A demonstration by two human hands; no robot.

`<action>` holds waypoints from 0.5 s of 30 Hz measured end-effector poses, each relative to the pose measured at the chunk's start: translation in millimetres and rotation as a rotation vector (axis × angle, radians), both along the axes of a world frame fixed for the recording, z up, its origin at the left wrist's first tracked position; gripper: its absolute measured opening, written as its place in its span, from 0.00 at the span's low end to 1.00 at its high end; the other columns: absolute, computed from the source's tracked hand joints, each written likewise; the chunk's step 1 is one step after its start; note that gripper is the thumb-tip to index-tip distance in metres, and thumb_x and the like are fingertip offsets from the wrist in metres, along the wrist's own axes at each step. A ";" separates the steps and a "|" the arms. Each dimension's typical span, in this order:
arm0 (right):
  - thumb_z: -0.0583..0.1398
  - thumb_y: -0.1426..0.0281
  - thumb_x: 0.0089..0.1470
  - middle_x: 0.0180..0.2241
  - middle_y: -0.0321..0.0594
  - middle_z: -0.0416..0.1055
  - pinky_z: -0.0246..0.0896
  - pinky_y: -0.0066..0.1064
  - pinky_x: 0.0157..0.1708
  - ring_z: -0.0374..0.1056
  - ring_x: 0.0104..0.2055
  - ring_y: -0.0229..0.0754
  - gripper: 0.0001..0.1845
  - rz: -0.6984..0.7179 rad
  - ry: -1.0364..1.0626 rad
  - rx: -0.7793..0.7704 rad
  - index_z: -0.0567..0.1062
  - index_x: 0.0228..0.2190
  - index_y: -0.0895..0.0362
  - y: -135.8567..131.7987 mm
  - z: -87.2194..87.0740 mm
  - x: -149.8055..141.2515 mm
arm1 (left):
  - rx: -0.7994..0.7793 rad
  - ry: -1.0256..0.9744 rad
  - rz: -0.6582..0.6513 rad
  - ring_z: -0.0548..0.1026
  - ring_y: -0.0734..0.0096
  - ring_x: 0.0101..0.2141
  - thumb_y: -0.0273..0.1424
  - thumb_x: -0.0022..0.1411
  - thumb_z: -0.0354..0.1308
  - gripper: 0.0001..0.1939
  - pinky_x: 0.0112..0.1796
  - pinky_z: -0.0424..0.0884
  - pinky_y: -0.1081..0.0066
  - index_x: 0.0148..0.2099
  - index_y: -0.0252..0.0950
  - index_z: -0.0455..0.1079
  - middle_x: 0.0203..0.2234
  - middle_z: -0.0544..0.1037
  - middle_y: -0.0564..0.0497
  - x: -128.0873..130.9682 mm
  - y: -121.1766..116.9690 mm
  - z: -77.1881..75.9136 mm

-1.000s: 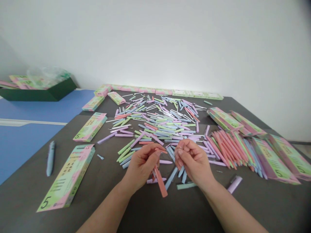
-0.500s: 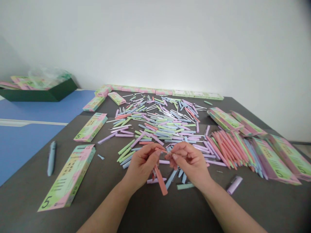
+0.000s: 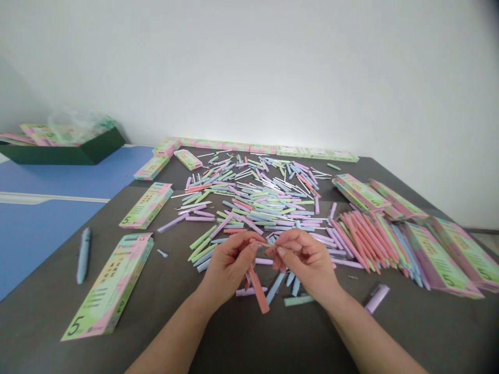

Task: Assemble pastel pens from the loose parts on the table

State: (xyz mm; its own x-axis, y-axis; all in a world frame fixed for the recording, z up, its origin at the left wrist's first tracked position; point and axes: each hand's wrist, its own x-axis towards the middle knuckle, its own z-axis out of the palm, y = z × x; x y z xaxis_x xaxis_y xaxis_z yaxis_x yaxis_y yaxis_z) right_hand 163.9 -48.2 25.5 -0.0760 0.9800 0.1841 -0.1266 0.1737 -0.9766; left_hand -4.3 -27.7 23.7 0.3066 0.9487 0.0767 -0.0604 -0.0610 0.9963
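My left hand [image 3: 232, 265] is closed on coral pen parts. A slim coral pen piece [image 3: 258, 242] sticks out between its thumb and forefinger, pointing at my other hand. Below the fingers, a thicker coral pen barrel [image 3: 259, 293] slants down toward me. My right hand [image 3: 304, 259] faces it in a pinch at the slim piece's end; what lies between its fingertips is too small to make out. Under both hands lie loose blue pen parts [image 3: 276, 289], a purple one [image 3: 249, 292] and a green one [image 3: 298, 300].
A wide heap of pastel pen parts and white refills [image 3: 268, 202] covers the table's middle. Coral pens [image 3: 360, 239] are bunched at right beside printed boxes [image 3: 444, 257]. More boxes [image 3: 111, 285] lie at left, near a blue pen [image 3: 83, 255]. A dark green tray [image 3: 58, 155] stands far left.
Hardly anything differs. Both hands keep their places and hold; the surroundings sit slightly lower in the view.
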 end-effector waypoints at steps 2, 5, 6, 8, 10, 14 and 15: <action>0.61 0.68 0.55 0.26 0.37 0.76 0.60 0.24 0.19 0.69 0.22 0.34 0.04 0.008 -0.005 0.003 0.70 0.34 0.55 -0.1 0.4 0.4 | -0.004 0.005 0.002 0.63 0.80 0.15 0.39 0.63 0.53 0.13 0.16 0.60 0.79 0.41 0.35 0.71 0.17 0.66 0.58 0.0 0.0 0.4; 0.60 0.69 0.55 0.26 0.37 0.76 0.60 0.23 0.20 0.68 0.22 0.34 0.04 0.025 -0.015 0.003 0.70 0.34 0.55 0.1 0.9 1.3 | -0.001 0.008 0.000 0.63 0.80 0.15 0.39 0.63 0.53 0.13 0.16 0.60 0.79 0.41 0.35 0.71 0.17 0.66 0.58 -0.6 0.3 -0.7; 0.60 0.70 0.56 0.25 0.36 0.75 0.59 0.23 0.20 0.68 0.22 0.34 0.03 0.030 -0.019 0.004 0.70 0.34 0.56 0.1 0.9 1.7 | 0.002 0.006 -0.004 0.63 0.80 0.15 0.39 0.63 0.53 0.13 0.16 0.60 0.80 0.41 0.35 0.71 0.17 0.65 0.58 -0.8 0.5 -1.5; 0.60 0.71 0.56 0.24 0.36 0.75 0.59 0.22 0.20 0.68 0.22 0.33 0.03 0.040 -0.027 0.004 0.70 0.34 0.56 0.1 0.7 2.5 | 0.006 0.000 -0.016 0.63 0.80 0.15 0.40 0.64 0.52 0.14 0.15 0.61 0.80 0.41 0.35 0.71 0.17 0.65 0.58 -1.2 0.8 -3.1; 0.59 0.71 0.56 0.24 0.35 0.75 0.59 0.22 0.21 0.68 0.22 0.33 0.02 0.049 -0.028 0.008 0.69 0.34 0.56 0.0 0.3 3.1 | 0.009 -0.004 -0.023 0.63 0.80 0.15 0.40 0.64 0.52 0.14 0.15 0.61 0.80 0.41 0.35 0.71 0.17 0.65 0.58 -1.6 1.2 -4.3; 0.59 0.73 0.56 0.27 0.36 0.76 0.61 0.22 0.23 0.70 0.24 0.32 0.03 0.067 -0.035 0.015 0.69 0.34 0.56 -0.4 0.4 3.5 | 0.026 -0.009 -0.020 0.64 0.81 0.16 0.39 0.64 0.53 0.13 0.17 0.61 0.81 0.42 0.36 0.71 0.17 0.65 0.58 -2.5 1.8 -5.0; 0.59 0.73 0.56 0.28 0.37 0.76 0.61 0.22 0.22 0.70 0.24 0.33 0.03 0.069 -0.040 0.012 0.69 0.34 0.56 -0.6 0.5 3.4 | 0.030 -0.007 -0.019 0.64 0.81 0.16 0.39 0.64 0.53 0.13 0.17 0.61 0.81 0.42 0.36 0.71 0.17 0.65 0.58 -2.7 1.9 -4.8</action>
State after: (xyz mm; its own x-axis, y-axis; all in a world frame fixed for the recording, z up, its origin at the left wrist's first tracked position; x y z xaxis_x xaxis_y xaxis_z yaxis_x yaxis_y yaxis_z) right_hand 167.3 -48.8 26.0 -0.1503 0.9699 0.1915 -0.1000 0.1778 -0.9790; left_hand -7.0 -25.8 18.8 0.3242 0.9399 0.1070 -0.0684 -0.0896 0.9936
